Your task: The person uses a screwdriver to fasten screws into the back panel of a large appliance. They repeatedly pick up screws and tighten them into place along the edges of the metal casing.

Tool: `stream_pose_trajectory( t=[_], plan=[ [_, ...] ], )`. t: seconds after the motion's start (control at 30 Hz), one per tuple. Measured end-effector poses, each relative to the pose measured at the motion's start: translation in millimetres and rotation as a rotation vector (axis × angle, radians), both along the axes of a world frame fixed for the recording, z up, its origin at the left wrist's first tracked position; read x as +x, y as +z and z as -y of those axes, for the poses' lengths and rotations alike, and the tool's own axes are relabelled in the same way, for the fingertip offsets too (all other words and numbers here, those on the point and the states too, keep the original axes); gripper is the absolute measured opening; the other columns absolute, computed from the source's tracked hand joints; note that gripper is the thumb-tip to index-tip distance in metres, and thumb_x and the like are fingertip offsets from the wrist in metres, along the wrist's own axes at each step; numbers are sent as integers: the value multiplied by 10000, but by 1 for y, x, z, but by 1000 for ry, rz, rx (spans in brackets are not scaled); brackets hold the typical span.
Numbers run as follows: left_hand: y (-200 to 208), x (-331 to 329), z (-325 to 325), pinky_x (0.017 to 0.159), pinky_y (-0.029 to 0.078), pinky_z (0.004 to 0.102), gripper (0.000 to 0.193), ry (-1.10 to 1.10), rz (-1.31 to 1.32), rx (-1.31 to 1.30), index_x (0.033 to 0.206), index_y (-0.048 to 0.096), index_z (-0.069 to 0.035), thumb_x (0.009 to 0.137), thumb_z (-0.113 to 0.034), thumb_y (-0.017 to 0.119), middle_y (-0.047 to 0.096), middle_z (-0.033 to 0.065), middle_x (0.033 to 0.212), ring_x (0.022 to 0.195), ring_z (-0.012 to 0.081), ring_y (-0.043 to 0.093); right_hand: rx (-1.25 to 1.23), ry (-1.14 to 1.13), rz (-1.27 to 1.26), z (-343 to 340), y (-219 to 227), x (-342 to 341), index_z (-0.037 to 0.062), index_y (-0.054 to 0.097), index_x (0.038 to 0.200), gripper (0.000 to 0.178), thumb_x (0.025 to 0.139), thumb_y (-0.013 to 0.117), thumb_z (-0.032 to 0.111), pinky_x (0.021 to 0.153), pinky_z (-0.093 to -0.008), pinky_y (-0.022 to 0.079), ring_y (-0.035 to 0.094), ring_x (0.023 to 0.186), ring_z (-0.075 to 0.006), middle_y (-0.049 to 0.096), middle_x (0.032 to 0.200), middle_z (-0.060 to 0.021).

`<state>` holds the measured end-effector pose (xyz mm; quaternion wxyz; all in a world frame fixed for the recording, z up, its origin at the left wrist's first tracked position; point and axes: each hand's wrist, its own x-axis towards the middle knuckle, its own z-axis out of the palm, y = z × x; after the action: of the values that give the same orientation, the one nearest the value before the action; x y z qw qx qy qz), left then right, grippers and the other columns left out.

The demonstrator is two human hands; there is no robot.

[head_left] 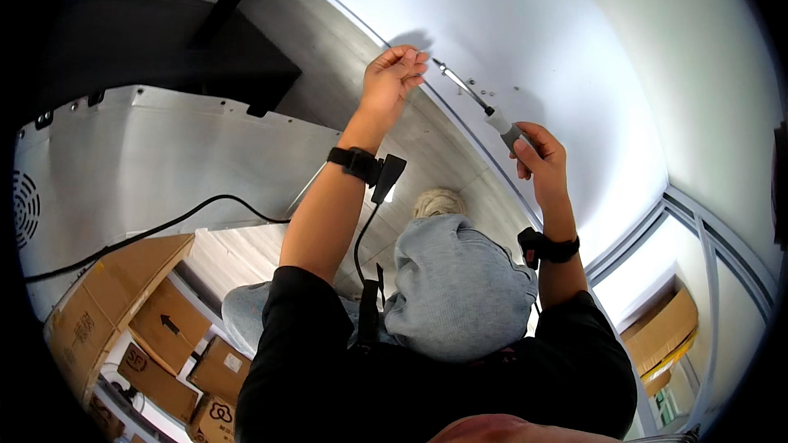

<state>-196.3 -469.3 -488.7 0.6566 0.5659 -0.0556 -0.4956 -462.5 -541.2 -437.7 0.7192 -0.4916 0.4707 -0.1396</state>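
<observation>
My right hand is wrapped round the grey handle of a screwdriver. Its metal shaft points up and left, and the tip ends just short of my left hand. The left fingers are pinched together at the near edge of a white surface; whatever they may hold is too small to make out. Several small screws lie loose on that surface, just beyond the shaft.
A bare metal panel with vent slots stands left, a black cable running across it. Behind it is a black cabinet. Cardboard boxes are stacked at lower left; another box sits at right beyond a metal frame.
</observation>
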Motion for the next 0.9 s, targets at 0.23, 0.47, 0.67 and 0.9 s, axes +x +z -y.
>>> stream_pose_trajectory(
  t=[0.23,0.47,0.67,0.9],
  plan=[
    [31,12,-45,852,540,337,152,125,-469,-325,1012,519,4,972,-118,436,612,126,1028,941,232,623,-68,166,34,-7,3,40,11,622,1082,264,849,658,129,467,-190,376,454,525,-40,583,743,-3],
    [47,28,-76,847,547,341,141,213,-414,-384,996,548,-10,966,-107,450,614,124,1008,963,244,626,-170,290,52,-8,9,69,27,628,1073,262,837,671,133,481,-195,372,448,536,-41,572,734,14],
    [63,37,-96,836,553,340,137,282,-378,-394,995,560,-21,964,-102,454,620,116,981,958,255,633,-310,366,87,-11,18,90,28,636,1066,264,828,674,135,473,-195,359,444,535,-39,570,726,18],
    [69,48,-120,841,554,344,132,344,-340,-420,976,563,-27,963,-100,454,623,119,989,958,260,637,-213,443,96,-11,27,116,19,647,1053,258,834,668,152,454,-193,347,439,515,-34,573,704,15]
  ],
)
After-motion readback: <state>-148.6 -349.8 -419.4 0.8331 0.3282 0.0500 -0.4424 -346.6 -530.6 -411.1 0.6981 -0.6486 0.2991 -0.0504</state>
